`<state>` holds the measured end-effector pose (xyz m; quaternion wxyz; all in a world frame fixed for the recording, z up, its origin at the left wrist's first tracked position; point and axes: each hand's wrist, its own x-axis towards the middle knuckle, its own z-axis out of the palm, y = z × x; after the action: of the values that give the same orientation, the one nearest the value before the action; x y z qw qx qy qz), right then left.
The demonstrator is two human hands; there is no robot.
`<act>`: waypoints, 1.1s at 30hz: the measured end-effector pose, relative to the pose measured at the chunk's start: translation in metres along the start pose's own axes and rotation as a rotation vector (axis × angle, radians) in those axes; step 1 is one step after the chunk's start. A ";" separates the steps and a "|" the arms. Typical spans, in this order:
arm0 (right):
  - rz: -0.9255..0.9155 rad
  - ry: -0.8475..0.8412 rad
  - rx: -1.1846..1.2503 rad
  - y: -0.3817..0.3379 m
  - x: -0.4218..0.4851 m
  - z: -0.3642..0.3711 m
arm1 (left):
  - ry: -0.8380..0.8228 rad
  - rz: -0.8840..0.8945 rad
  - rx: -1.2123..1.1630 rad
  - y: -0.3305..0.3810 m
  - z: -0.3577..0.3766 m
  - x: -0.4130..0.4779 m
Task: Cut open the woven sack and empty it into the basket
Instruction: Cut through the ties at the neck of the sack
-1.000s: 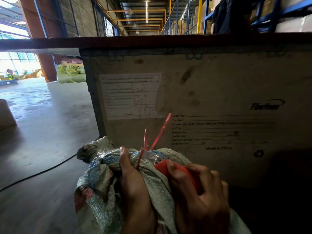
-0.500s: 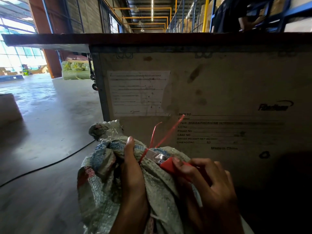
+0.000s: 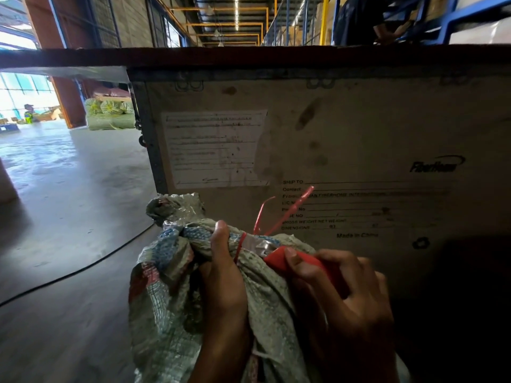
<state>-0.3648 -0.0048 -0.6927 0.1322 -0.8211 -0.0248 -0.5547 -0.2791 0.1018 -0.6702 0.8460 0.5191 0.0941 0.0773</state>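
**A:** Head view, entry one: the task's thing?

**B:** Woven sack [image 3: 177, 313], grey-white, standing low in the frame against a large crate [image 3: 345, 128]. Its gathered neck runs up and to the left, away from the hands. Basket: not in view.

**A:** Entry two: the closure?

**B:** Red tie [image 3: 240, 246], looped round the neck beside a taped band, with its loose ends sticking up and to the right.

**A:** Entry three: the hands?

**B:** Left hand [image 3: 224, 277]: its grip is closed round the neck, with the thumb lying along it just left of the tie. Right hand [image 3: 343, 297]: its grip is wrapped round a red cutter [image 3: 278, 257], with the forefinger on top.

**A:** The relation that counts?

**B:** The tie lies between the two hands, to the left of the cutter's nose and just beside the left thumb. The cutter points left, roughly along the neck's axis and across the loop. The right hand is the working one. The blade seems to sit at the tape, but I cannot tell whether it touches the tie.

**A:** Anything else?

**B:** A black cable [image 3: 83, 268] on the floor, well to the left.
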 end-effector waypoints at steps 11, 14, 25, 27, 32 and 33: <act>0.573 -0.049 0.374 0.055 0.028 -0.006 | -0.525 -0.118 0.149 -0.052 0.008 -0.037; 0.872 -0.225 0.708 0.045 0.020 -0.001 | -0.499 -0.088 0.116 -0.054 0.001 -0.028; 1.045 -0.368 1.020 0.033 0.015 -0.008 | -0.816 -0.131 0.325 -0.056 -0.008 -0.021; 1.031 -0.372 1.007 0.035 0.016 -0.009 | -0.789 -0.124 0.378 -0.051 -0.005 -0.023; 0.992 -0.320 0.872 0.048 0.013 -0.006 | -0.645 -0.029 0.524 -0.029 0.005 -0.027; 0.975 -0.311 0.845 0.050 0.013 -0.004 | -0.581 -0.037 0.516 -0.023 0.004 -0.023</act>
<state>-0.3544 -0.0554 -0.6890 0.6735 -0.6864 0.1152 -0.2491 -0.2999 0.0829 -0.6878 0.6802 0.7134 -0.1236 -0.1143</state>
